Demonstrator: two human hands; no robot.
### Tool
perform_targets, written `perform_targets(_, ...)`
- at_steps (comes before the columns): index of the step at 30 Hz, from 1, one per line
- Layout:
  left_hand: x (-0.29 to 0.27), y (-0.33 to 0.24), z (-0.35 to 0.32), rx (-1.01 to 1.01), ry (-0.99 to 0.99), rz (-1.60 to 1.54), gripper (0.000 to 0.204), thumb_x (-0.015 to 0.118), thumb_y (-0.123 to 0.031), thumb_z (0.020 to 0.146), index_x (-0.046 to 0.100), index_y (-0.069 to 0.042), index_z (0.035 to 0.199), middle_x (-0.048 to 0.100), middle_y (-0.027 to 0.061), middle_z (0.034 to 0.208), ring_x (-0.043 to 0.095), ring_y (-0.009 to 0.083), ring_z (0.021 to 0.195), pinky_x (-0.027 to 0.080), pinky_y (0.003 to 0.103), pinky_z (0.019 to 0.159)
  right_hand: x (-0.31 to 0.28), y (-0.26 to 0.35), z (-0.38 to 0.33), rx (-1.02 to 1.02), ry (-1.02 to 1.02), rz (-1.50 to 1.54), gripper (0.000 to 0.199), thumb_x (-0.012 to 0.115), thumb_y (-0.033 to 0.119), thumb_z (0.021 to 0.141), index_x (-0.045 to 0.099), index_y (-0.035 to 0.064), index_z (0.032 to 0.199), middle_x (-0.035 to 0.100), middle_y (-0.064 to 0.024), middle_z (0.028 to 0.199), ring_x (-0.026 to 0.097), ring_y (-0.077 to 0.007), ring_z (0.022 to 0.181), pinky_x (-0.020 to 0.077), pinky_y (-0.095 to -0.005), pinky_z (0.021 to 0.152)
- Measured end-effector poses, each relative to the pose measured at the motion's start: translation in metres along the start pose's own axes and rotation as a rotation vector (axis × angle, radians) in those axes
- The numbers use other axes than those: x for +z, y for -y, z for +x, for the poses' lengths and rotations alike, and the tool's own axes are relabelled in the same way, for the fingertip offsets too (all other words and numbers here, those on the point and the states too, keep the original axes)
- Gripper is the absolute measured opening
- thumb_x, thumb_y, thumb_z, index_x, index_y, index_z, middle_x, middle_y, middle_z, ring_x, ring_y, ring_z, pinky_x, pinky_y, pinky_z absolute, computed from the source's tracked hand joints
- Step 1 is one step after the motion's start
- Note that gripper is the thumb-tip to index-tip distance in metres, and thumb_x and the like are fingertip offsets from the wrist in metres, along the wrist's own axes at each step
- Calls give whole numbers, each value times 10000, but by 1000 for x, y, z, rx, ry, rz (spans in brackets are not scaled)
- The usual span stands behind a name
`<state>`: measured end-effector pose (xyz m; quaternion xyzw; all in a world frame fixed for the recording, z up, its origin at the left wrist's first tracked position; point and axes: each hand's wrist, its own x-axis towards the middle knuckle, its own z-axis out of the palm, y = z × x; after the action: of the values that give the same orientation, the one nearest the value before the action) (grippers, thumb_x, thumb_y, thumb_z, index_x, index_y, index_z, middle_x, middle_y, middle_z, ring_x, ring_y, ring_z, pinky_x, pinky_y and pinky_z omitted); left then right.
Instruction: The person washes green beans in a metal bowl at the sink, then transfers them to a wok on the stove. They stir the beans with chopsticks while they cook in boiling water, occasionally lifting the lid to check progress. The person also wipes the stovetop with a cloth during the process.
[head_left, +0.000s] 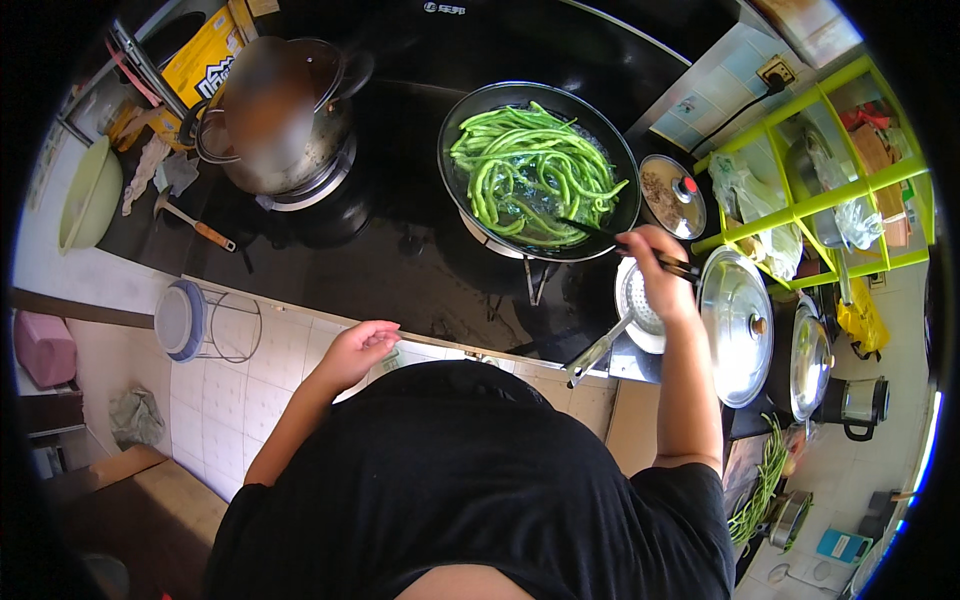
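My right hand (662, 272) is wrapped round the handle of a black spatula (592, 231), whose far end dips into the near right side of a dark frying pan (452, 212). Long green beans (535, 165) lie in the pan, curled in bubbling liquid. My left hand (362, 350) hangs by the counter's front edge with nothing in it, its fingers loosely bent and the thumb apart. Just below my right hand, a skimmer (600, 347) with a perforated bowl rests at the counter edge.
A steel pot (285, 175) stands on the left burner, partly blurred. A hammer-like tool (200, 225) lies left of it. Right of the pan are a glass-lidded bowl (672, 195), a large lid (735, 325) and a green rack (800, 195). More raw beans (762, 485) lie lower right.
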<state>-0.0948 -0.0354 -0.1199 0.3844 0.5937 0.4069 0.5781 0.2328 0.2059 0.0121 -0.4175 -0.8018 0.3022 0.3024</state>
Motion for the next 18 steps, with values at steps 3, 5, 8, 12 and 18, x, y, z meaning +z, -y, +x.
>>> perform_targets(3, -1, 0, -2, 5, -16, -2, 282, 542, -109, 862, 516, 15, 1114, 599, 88, 995, 554, 134, 927, 437, 267, 839, 13, 11, 1, -44, 49, -64, 116, 572, 119, 826, 610, 12, 851, 584, -113, 761, 569, -209, 707, 439, -292, 652)
perform_targets(5, -2, 3, -4, 0, -29, -4, 283, 541, -108, 862, 516, 16, 1115, 599, 88, 997, 556, 133, 927, 437, 267, 840, 4, 14, 0, 49, -24, 13, 151, 549, 134, 846, 611, -4, 861, 591, -103, 745, 575, -167, 676, 448, -282, 630)
perform_targets(8, -3, 7, -5, -8, -35, 7, 287, 535, -104, 861, 514, 6, 1125, 599, 78, 1009, 552, 122, 911, 436, 255, 811, -1, 23, 1, 44, -201, 235, 179, 522, 137, 871, 615, -14, 850, 605, -77, 744, 562, -129, 662, 451, -264, 614)
perform_targets(12, -2, 15, -6, -1, -20, 13, 300, 526, -98, 856, 510, -19, 1145, 597, 56, 1027, 542, 101, 881, 436, 232, 747, 18, 0, 10, -112, -178, -139, 98, 586, 92, 812, 586, -5, 817, 572, -133, 720, 565, -272, 658, 439, -315, 608)
perform_targets(18, -6, 5, -9, -5, -55, -18, 286, 531, -115, 868, 514, 16, 1121, 598, 93, 1013, 556, 137, 946, 431, 264, 850, 17, 14, 9, -127, -178, -123, 82, 587, 74, 800, 598, -7, 797, 586, -141, 712, 571, -271, 647, 445, -317, 601)
